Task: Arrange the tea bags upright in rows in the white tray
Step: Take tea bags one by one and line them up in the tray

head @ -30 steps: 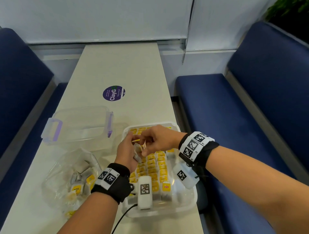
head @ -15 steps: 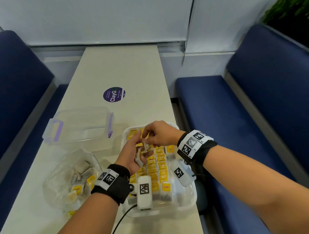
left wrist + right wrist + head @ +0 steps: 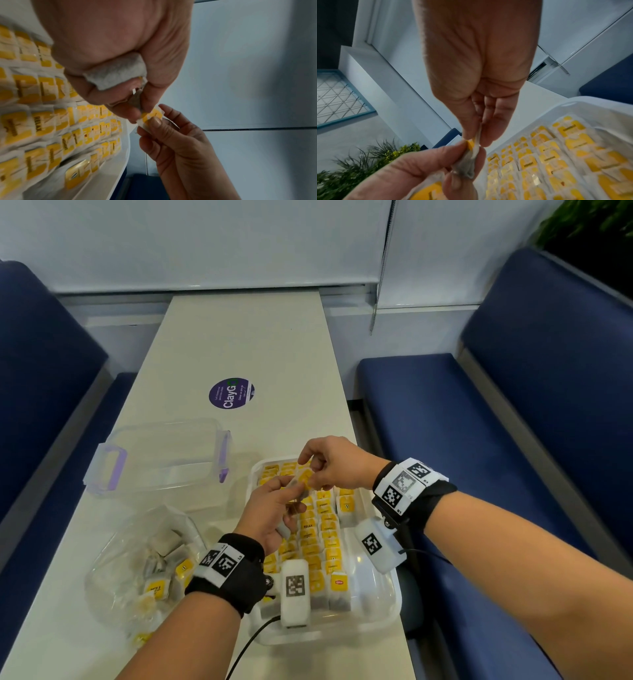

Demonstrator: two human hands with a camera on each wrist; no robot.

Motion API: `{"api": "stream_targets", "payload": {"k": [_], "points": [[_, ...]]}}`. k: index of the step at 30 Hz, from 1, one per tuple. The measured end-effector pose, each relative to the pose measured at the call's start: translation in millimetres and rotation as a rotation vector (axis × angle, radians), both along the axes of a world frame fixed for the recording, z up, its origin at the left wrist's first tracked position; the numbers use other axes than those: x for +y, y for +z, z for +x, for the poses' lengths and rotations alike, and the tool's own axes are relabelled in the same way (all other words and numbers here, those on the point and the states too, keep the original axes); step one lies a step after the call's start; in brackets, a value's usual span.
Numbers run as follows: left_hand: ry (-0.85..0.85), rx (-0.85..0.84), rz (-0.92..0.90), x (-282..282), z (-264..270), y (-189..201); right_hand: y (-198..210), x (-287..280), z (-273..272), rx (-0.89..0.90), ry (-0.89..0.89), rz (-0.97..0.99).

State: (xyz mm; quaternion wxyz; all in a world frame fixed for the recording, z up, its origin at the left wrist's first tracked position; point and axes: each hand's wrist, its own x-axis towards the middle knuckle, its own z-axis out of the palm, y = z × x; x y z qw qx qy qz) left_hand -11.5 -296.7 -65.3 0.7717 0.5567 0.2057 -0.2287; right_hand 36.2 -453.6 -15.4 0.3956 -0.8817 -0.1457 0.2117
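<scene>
Two hands over the white tray (image 3: 383, 616) at lower centre of the head view, on the pale counter (image 3: 246, 344). Left hand (image 3: 270, 515) curled around a few tea bags (image 3: 116, 71), thumb and fingertips pinched on the top of one. Right hand (image 3: 337, 463) pinching the yellow tag (image 3: 152, 117) of that same tea bag between thumb and forefinger, other fingers loosely bent. Both hands touching at the tag, above the far half of the tray.

In the tray, rows of tea bags standing upright (image 3: 318, 539), yellow labels up, filling the left and middle; bare tray floor along the right and near edges. At lower left, just beside the tray, a clear plastic bag (image 3: 113, 563) with loose tea bags inside. Behind it, an empty clear tub with purple clips (image 3: 157, 457). Further up, a round purple sticker (image 3: 232, 393). Blue benches (image 3: 479, 422) on both sides.
</scene>
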Motion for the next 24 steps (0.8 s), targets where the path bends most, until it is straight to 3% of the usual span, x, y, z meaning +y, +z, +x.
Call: {"api": "stream_targets", "payload": {"k": [7,20,24], "points": [[-0.055,-0.091,0.094,1.1,-2.4,2.4,6.7,2.5,-3.4,-0.111,0.108,-0.204],[-0.098,-0.232,0.301,2.0,-7.1,-0.5,9.1,1.6,-11.5,-0.122,0.051,-0.161],[-0.204,-0.252,0.366,1.2,-8.3,2.1,13.6,2.4,-13.0,-0.176,0.093,-0.208]]}}
